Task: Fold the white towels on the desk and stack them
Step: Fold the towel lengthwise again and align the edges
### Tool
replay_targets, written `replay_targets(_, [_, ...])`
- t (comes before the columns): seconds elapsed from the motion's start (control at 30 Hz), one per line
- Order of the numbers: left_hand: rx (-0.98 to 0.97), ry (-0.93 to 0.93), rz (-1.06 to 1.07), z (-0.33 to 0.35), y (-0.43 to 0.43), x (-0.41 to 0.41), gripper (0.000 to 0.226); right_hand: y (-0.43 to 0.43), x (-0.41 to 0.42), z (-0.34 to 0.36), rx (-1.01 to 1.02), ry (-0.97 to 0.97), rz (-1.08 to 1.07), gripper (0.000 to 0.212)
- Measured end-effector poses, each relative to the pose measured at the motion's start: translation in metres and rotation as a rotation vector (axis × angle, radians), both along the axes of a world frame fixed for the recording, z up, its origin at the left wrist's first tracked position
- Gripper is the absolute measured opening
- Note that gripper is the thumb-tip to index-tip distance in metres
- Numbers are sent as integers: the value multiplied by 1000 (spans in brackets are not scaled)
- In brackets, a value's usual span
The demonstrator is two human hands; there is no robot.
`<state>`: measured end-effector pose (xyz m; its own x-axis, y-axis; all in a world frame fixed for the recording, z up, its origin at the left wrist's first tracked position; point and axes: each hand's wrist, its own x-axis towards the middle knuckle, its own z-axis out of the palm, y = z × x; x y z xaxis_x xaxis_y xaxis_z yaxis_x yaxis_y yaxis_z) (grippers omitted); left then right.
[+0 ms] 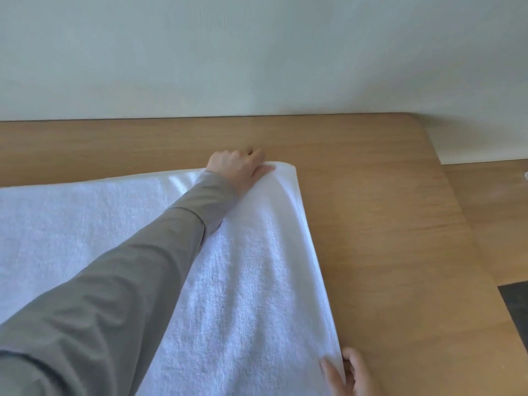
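1. Nearest the camera, a grey sleeve crosses the white towel and hides part of it; the right hand at the bottom edge pinches the towel's near right corner between thumb and fingers.
2. Farther off, the left hand grips the far right corner, fingers curled over the edge.
3. Spread flat, the towel covers the left of the wooden desk; its right edge looks doubled over.
4. Behind the desk stands a pale wall; a dark patch shows at far right, beyond the desk's edge.

Even, soft daylight, moderately bright. Towel near overexposed, bluish tint. Faint shadow under sleeve. Mild overall softness; wide-angle bending at desk edges.
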<state>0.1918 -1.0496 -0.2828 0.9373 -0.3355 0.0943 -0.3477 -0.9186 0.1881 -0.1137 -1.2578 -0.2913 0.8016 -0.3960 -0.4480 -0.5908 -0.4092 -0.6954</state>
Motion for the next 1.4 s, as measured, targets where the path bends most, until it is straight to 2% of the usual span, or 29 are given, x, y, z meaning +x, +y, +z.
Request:
replay_targets(0.07, [-36, 191, 130, 2, 10, 7, 47, 1, 0, 1, -27, -17, 0, 26])
replay_targets(0.1, [-92, 221, 167, 4, 20, 9, 47, 2, 0, 2, -36, -24, 2, 27])
replay_targets(0.17, [-99, 202, 175, 9, 44, 5, 49, 5, 1, 6, -25, -23, -11, 25])
replay_targets(0.23, [10, 209, 143, 9, 65, -5, 50, 8, 3, 11, 0, -24, -28, 25])
replay_targets(0.33, [144, 228, 112, 8, 79, -14, 50, 9, 5, 16, -66, -50, 24, 39])
replay_targets(0.47, [100, 167, 116, 8, 84, -5, 46, 10, 8, 20, -70, -31, 39, 33])
replay_targets(0.6, [138, 243, 175, 1, 81, -1, 49, 7, 11, 24, -46, -24, 82, 25])
replay_targets(0.73, [27, 221, 266, 3, 94, -6, 53, 4, 11, 21, -1, -13, 50, 18])
replay_targets(0.83, [16, 191, 351, 4, 134, -18, 46, 0, 8, 12, 5, -25, 29, 23])
replay_targets(0.9, [-8, 181, 393, 1, 160, -29, 39, -3, 7, 7, 9, 3, 28, 34])
replay_targets(1.0, [-144, 182, 370, -4, 178, -40, 34, -4, 16, 12, 17, 50, -59, 33])
replay_targets(1.07, [-193, 149, 338, -6, 178, -43, 31, -6, 40, 22, -65, -32, -139, 29])
replay_targets(1.17, [-214, 106, 331, -6, 174, -46, 30, 4, 106, 43, -319, -283, 127, 16])
replay_targets(1.27, [-269, 48, 352, -4, 179, -49, 32, 42, 191, 44, -385, -486, 409, 22])
replay_targets(1.33, [-229, 38, 385, -5, 189, -51, 35, 66, 245, 35, -475, -497, 558, 28])
replay_targets(1.4, [-155, 57, 417, -7, 200, -54, 37, 73, 284, 21, -644, -420, 688, 34])
